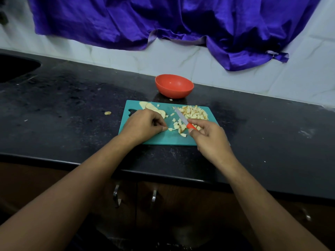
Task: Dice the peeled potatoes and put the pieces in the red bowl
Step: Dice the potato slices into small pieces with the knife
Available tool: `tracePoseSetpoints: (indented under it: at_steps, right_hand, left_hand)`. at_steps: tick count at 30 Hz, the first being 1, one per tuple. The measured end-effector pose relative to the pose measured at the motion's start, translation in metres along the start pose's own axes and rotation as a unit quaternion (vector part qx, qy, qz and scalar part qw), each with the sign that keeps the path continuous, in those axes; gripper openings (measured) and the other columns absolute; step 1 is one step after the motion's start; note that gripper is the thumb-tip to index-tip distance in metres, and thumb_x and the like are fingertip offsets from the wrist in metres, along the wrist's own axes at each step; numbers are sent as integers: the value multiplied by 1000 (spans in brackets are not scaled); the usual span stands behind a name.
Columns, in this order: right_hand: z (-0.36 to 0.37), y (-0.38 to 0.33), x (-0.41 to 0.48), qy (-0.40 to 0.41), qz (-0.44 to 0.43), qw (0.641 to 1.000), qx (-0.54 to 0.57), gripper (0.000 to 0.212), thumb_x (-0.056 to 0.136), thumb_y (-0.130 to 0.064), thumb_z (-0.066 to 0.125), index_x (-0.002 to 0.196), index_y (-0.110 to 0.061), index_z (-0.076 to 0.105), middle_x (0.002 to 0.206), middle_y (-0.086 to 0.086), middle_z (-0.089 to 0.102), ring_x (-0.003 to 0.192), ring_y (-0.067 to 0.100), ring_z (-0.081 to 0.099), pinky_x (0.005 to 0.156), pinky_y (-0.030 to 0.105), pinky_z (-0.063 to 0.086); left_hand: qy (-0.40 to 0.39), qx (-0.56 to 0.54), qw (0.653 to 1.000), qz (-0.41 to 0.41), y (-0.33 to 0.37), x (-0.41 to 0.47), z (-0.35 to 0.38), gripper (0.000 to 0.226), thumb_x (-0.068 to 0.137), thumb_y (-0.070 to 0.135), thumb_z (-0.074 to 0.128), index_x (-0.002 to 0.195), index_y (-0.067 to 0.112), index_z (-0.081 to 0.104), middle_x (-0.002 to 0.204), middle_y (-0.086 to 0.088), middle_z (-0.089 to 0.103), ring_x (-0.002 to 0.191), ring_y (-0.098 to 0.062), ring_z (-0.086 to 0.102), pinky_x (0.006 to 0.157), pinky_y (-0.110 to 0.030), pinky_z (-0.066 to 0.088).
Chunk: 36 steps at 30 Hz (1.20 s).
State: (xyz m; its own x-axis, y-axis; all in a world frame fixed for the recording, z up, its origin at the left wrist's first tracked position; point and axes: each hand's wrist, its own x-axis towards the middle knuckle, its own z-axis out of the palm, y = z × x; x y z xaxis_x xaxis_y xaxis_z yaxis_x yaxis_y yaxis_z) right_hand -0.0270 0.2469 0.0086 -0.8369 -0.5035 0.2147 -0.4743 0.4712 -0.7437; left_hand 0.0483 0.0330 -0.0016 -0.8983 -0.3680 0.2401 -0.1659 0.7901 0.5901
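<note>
Black counter (72, 105), teal board (159, 140) on it; red bowl (174, 86) empty at board's 12 o'clock. Dice pile (194, 113) at 2, uncut slices (150, 107) at 10. Right hand (210, 140) grips knife (181, 117); left hand (143, 124) curled, pinch unclear. Risks: nicked left fingertips, dice scattering off board.

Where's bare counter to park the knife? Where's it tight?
Free: counter left of the board, toward the sink, but for one scrap; counter right of the board, out to the wall. Tight: the board, with slices far-left, diced pile far-right, left hand and right hand with knife near; gap to the bowl is narrow.
</note>
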Motion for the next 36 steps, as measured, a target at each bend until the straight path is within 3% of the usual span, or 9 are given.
tracePoseSetpoints:
  at_steps: [5,10,14,21,23,29,32,36]
  right_hand:
    - [-3,22,-3,43,-4,997,69,38,101,-19,63,137,-30,65,62,-22,55,51,2,49,54,25,41]
    - [-3,25,-7,58,-3,989,138,38,102,-14,61,138,-27,64,56,-18,57,51,7,46,53,26,42]
    - [-5,27,-5,64,7,981,182,38,102,-11,60,137,-24,64,50,-14,56,46,8,43,49,23,41]
    - [-5,29,-4,61,7,980,191,38,103,-12,59,138,-24,63,49,-14,56,46,9,44,53,25,43]
    - [-4,30,-4,59,7,980,191,38,103,-14,60,138,-25,63,49,-12,54,48,14,43,55,30,43]
    - [-6,29,-4,55,12,980,191,38,103,-14,59,139,-26,62,50,-15,57,47,6,45,53,23,45]
    - [-6,28,-5,56,14,980,190,38,103,-14,59,140,-24,62,50,-16,58,46,5,45,53,23,45]
    - [-6,27,-6,57,14,981,186,38,103,-14,59,140,-24,62,52,-18,59,46,3,46,52,23,44]
  left_hand:
    - [34,-43,998,12,10,6,13,15,89,23,77,97,35,76,87,19,69,74,3,60,75,-27,53]
    - [-20,21,997,72,34,23,20,22,89,37,75,111,32,76,98,14,69,89,-6,62,82,-33,53]
    - [-69,117,990,39,52,39,22,25,82,54,75,97,34,75,97,15,68,93,-11,63,80,-36,55]
    - [-128,162,978,2,67,51,18,10,83,36,79,86,30,71,91,13,67,91,-11,63,82,-39,56]
    - [-115,184,976,30,66,49,16,6,86,32,75,84,28,71,89,12,68,90,-13,64,80,-40,58]
    - [-40,243,963,109,60,43,19,16,95,33,63,80,27,64,88,5,66,82,-20,61,67,-36,49]
    - [-47,222,969,98,58,43,21,8,90,30,66,85,28,70,91,10,67,85,-15,63,68,-35,53]
    - [-16,43,998,40,52,42,9,4,91,33,73,89,30,74,94,16,69,86,-6,65,77,-35,55]
